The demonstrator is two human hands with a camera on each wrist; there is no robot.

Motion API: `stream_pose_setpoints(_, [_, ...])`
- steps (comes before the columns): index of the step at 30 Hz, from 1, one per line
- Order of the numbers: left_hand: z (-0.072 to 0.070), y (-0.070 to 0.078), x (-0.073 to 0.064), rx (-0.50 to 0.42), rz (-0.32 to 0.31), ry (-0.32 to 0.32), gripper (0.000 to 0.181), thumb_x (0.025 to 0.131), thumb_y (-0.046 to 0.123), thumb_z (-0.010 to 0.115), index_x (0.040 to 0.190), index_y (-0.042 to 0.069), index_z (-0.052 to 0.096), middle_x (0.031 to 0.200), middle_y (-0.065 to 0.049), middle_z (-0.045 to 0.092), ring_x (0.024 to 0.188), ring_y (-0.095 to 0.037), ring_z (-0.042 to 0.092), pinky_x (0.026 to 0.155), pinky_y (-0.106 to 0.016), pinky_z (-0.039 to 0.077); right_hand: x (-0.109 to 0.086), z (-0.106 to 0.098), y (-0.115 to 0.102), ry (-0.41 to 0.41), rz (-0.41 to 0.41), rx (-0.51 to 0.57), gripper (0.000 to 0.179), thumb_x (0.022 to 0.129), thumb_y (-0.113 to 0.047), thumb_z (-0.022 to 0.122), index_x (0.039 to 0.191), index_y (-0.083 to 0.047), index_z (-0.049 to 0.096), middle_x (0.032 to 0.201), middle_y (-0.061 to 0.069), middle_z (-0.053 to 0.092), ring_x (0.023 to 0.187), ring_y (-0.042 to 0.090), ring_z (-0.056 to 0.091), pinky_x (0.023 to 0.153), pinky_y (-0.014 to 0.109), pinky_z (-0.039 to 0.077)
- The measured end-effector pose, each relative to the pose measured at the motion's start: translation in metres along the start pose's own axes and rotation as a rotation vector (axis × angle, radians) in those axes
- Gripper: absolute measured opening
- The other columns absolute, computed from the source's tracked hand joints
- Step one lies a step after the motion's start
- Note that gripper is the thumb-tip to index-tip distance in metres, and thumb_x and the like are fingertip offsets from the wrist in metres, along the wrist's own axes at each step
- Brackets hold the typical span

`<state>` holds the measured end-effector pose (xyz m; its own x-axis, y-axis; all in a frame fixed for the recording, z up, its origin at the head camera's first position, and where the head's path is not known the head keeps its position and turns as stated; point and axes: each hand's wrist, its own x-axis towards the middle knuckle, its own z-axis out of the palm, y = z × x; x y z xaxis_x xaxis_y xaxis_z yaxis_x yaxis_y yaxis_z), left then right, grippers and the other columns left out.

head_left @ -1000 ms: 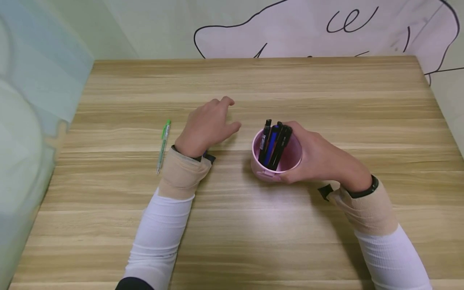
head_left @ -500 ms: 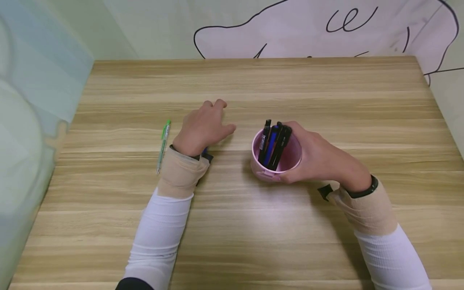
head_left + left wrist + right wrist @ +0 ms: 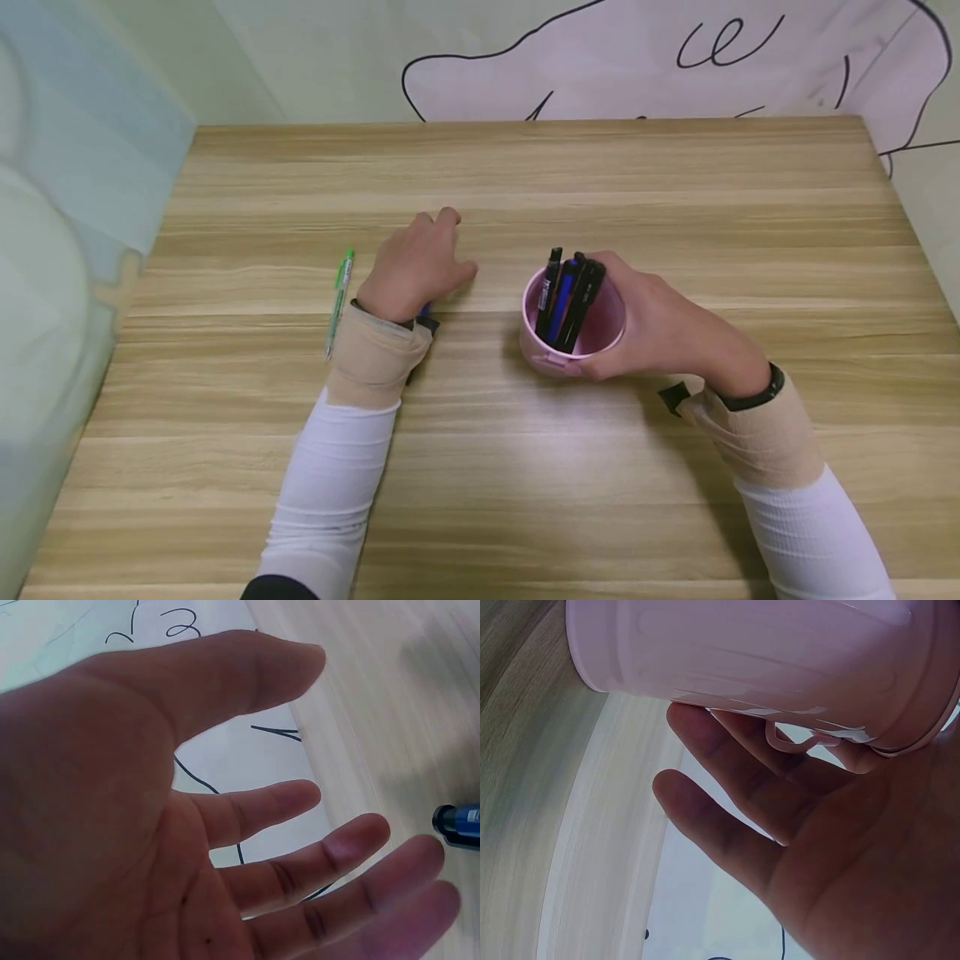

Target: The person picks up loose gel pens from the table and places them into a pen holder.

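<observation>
My right hand (image 3: pixel 652 321) holds a pink cup (image 3: pixel 534 350) by its far right side, thumb near the front rim. Several pens (image 3: pixel 567 304), black and blue, lean inside it. In the right wrist view, fingers (image 3: pixel 727 769) lie against the cup's wall (image 3: pixel 765 660), near a small loop. Left of the cup, my left hand (image 3: pixel 416 262) hovers with spread fingers and nothing in its grasp. Below those fingertips, the left wrist view shows the end of a blue pen (image 3: pixel 459 825) with a dark tip on the table; in the head view my wrist mostly hides it.
A green pen (image 3: pixel 339 304) lies on the wooden table (image 3: pixel 525 175) to the left of my left wrist. Walls with line drawings (image 3: pixel 720 50) border the table's far edge, and a pale printed surface (image 3: pixel 67 208) runs along the left side.
My left hand has shifted a little left and back toward me, its fingers still free. The right hand and the pink cup have stayed in place.
</observation>
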<state>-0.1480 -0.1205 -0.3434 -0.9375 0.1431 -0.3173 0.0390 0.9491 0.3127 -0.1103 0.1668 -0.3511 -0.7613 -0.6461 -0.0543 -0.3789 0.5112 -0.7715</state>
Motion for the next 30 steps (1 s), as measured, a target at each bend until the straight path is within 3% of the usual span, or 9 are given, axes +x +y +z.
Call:
stream_pose_setpoints(9, [0.0018,-0.0015,0.0006,0.000,0.005,-0.001,0.063,0.087,0.020,0.064,0.144,-0.002,0.044,0.101,-0.020,0.063,0.076,-0.034,0.058,0.059,-0.043,0.049,0.0003,0.0001,0.0003,0.005,0.001,-0.008,0.099,0.058,-0.034,0.097,0.140,-0.016,0.044,0.120,0.001,0.063,0.103,0.021,0.063,0.086,0.041,0.053])
stream_pose_setpoints(24, [0.0032,-0.0019,0.0012,0.073,-0.034,-0.029,0.051,0.086,0.016,0.063,0.133,-0.001,0.049,0.087,-0.016,0.061,0.067,-0.029,0.054,0.050,-0.039,0.044,-0.0004,-0.0005,0.0009,0.003,0.007,-0.006,0.099,0.058,-0.033,0.097,0.140,-0.015,0.044,0.120,0.002,0.063,0.103,0.022,0.064,0.086,0.041,0.053])
stream_pose_setpoints(30, [0.0039,-0.0031,0.0022,0.070,-0.024,-0.054,0.046,0.083,0.007,0.066,0.126,-0.002,0.053,0.090,-0.016,0.062,0.070,-0.030,0.056,0.053,-0.038,0.046,-0.0007,-0.0007,0.0012,-0.008,0.013,0.002,0.099,0.059,-0.033,0.096,0.140,-0.014,0.043,0.121,0.003,0.063,0.104,0.022,0.063,0.086,0.042,0.053])
